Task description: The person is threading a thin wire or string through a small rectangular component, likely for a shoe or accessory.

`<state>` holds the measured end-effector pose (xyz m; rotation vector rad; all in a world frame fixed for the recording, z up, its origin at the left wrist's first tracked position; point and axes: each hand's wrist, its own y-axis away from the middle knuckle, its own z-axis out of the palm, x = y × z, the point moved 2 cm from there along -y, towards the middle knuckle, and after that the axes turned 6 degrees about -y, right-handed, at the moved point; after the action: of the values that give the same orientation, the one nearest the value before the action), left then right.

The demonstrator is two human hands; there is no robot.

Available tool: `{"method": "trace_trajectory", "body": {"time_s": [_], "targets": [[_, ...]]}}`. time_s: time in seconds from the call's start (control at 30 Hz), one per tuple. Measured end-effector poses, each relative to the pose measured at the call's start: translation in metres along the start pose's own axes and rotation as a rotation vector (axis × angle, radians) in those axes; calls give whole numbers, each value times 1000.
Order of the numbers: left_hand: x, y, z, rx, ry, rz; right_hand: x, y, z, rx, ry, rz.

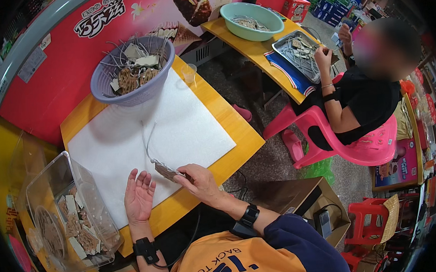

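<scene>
My right hand (199, 184) pinches a small flat grey-brown piece (165, 170) by its near end, above the front of a white mat (142, 136). A thin grey cord (149, 145) runs from the far end of the piece and stands up in two loose strands. My left hand (140, 196) is beside it to the left, palm up, fingers apart and holding nothing. Farther back on the yellow table (229, 122), a purple basket (139, 95) holds brown and off-white pieces with grey cords. Several similar pieces (80, 221) without visible cords lie in a clear plastic bin (103, 235) at left.
A clear cup (189, 73) stands right of the basket. A co-worker on a pink chair (344, 132) works at a second yellow table (244, 45) with a green basin (243, 31) and metal tray (278, 45). A cardboard box (293, 194) is at my right; red stools (364, 222) stand beyond.
</scene>
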<state>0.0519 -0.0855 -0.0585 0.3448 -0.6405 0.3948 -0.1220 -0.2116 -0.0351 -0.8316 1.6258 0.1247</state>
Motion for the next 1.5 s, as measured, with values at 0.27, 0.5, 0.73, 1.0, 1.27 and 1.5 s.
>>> {"method": "trace_trajectory", "body": {"time_s": [0.27,0.5,0.73,1.0,1.27,1.5], "targets": [[1,2,-5,-22,-17,29,0,0,5,3,-35,-2],[11,-2,17,-79,376,18,5,-1,1,-12,-20,48],[11,1,11,-49,360,31,2,0,3,-12,-6,25],[9,3,12,-124,274,21,1,1,4,-20,-19,73],[6,2,8,-92,172,19,0,0,4,-30,-5,121],[5,2,5,-84,120,16,1,4,5,-26,5,155]]}}
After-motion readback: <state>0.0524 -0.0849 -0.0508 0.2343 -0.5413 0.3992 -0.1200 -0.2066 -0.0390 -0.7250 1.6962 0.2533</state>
